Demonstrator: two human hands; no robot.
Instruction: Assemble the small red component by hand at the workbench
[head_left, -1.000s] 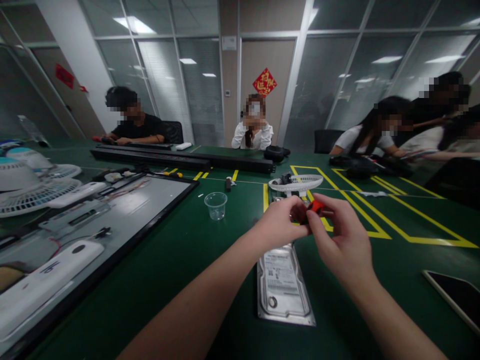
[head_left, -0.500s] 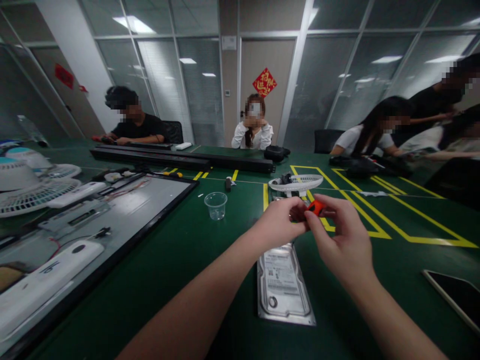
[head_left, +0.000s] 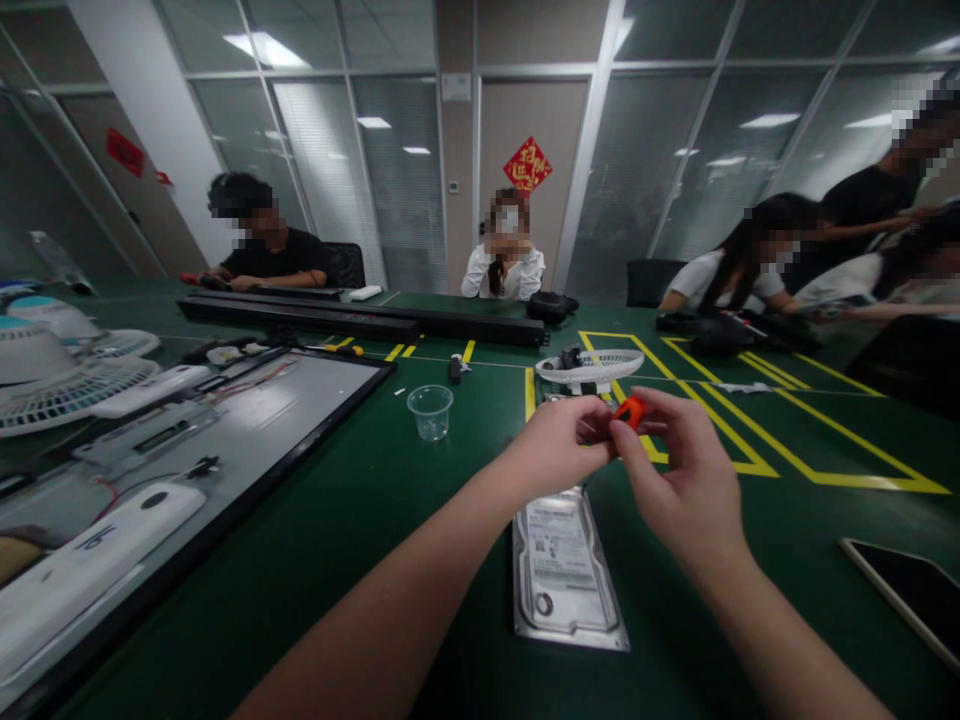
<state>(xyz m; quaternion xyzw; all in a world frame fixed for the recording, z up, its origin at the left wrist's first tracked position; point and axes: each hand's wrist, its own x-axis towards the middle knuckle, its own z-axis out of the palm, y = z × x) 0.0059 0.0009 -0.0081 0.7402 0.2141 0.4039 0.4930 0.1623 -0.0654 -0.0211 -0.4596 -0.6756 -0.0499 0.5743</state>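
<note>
My right hand [head_left: 682, 450] pinches a small orange-and-black object [head_left: 630, 411] between thumb and fingertips; its kind cannot be made out. Close against it, my left hand [head_left: 574, 437] has its fingers curled together, and whatever they hold is hidden. Both hands hover above the far end of a silver hard drive cover [head_left: 564, 570] with a white label, which lies on the green table [head_left: 465, 620]. Beyond the hands sits a white fan grille [head_left: 589, 368] with dark parts on it.
A clear plastic cup [head_left: 430, 412] stands left of the hands. At the left lies a large flat panel [head_left: 300, 410] bearing a white power strip [head_left: 97, 565]. A phone [head_left: 911, 590] rests at the right. Long black bars [head_left: 360, 318] lie farther back; several people sit around.
Both hands stay in nearly the same place. The orange-and-black object has turned slightly between the fingers. The hard drive cover has not moved on the table.
</note>
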